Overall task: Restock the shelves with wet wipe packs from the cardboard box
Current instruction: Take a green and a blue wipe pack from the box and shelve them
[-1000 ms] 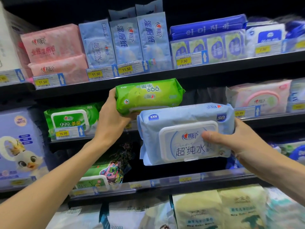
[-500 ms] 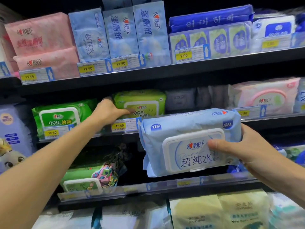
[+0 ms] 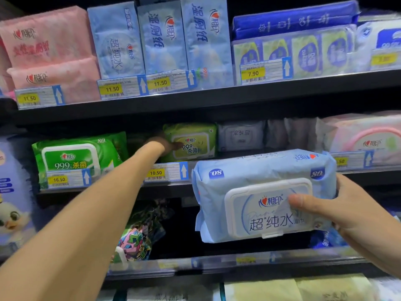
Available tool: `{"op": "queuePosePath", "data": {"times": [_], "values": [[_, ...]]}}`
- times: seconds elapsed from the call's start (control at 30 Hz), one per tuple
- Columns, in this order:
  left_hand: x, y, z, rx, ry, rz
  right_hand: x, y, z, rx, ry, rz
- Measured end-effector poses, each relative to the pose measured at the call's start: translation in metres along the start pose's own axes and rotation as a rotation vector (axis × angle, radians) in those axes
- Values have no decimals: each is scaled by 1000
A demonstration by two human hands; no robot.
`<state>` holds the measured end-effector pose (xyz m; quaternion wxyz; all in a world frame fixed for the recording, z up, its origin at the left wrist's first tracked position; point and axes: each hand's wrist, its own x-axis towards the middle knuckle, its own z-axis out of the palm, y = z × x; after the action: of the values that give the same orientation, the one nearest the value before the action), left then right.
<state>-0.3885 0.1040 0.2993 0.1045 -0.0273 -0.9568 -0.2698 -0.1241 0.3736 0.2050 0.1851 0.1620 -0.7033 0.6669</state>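
Observation:
My left hand [image 3: 163, 144] reaches deep into the middle shelf [image 3: 165, 190] and is closed on the left end of a light green wipe pack [image 3: 195, 142], which lies on the shelf behind the 10.50 price tag. My right hand [image 3: 347, 216] holds a light blue wipe pack [image 3: 260, 192] with a white flip lid. That pack hangs in front of the shelves, just below and to the right of the green one, its lid facing me. The cardboard box is out of view.
A darker green pack [image 3: 78, 157] sits left of my left arm. Pale packs [image 3: 240, 135] lie at the back of the same shelf, with a pink-lidded pack [image 3: 364, 137] to the right. The top shelf [image 3: 217, 96] is packed with pink and blue packs.
My left hand carried the light green pack from mid-air onto the middle shelf and pushed it further back. The blue pack in my right hand stayed roughly where it was.

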Motion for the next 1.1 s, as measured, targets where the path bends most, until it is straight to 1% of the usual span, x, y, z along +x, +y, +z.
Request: {"op": "queuePosePath", "data": {"times": [0.1, 0.27, 0.43, 0.5, 0.57, 0.6, 0.67, 0.73, 0.8, 0.87, 1.0, 1.1], "values": [[7, 5, 2, 40, -4, -34, -2, -5, -4, -31, 13, 27], [10, 7, 4, -61, 31, -59, -8, -18, -13, -39, 15, 52], [0, 11, 4, 96, 208, 37, -13, -23, -18, -66, 89, 41], [-10, 15, 3, 130, 164, 16, -11, -25, -18, -65, 90, 22], [-30, 22, -5, 192, 42, -21, -7, -27, -17, -91, 73, 0], [-42, 22, -12, 219, 7, -17, -5, -28, -16, -92, 62, -8], [-66, 17, -22, 238, 17, 81, 4, -29, -12, -67, 69, -49], [-94, -1, -26, 237, 142, 246, 14, -31, -8, -50, 96, -120], [-121, -26, -25, 187, 284, 437, 27, -33, -3, -34, 100, -185], [-144, -50, -23, 123, 349, 586, 39, -35, 1, -25, 100, -264], [-172, -74, -21, 81, 420, 673, 58, -47, 6, -160, 136, -433], [-179, -76, -18, 65, 453, 678, 68, -43, 1, -280, 117, -468]]}}
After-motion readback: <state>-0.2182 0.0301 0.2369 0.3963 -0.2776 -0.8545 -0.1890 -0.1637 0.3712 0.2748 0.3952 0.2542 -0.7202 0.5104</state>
